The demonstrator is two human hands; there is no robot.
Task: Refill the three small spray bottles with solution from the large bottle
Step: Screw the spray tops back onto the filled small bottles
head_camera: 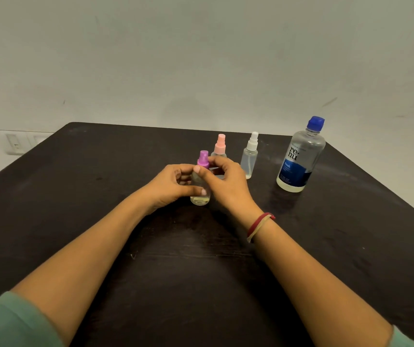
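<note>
ok so i'm on the first of the three small ones here. my left hand [173,182] is wrapped round the body of the purple-topped bottle [200,199], thumb across the front. the bottle is upright, base on or just off the table [201,271], can't quite tell which. my right hand [226,181] is pinching the purple sprayer top [203,160] between thumb and fingertips, a narrow grip down at the collar. to me this reads as the unscrewing step, and the top isn't off yet. there's only a thin layer of liquid in the bottom, so yeah, it needs filling.

the pink-topped bottle [220,146] is just behind my right hand and the white-topped bottle [249,159] is a bit further right, both upright with tops on. the big bottle [298,161] stands well off to the right, blue cap [315,122] on.

next bit, i reckon: twist the top while the left hand keeps the body from turning, then lift it straight up since there's probably a tube hanging under it. after that the blue cap has to come off too, and that tiny neck will want a slow pour.
</note>
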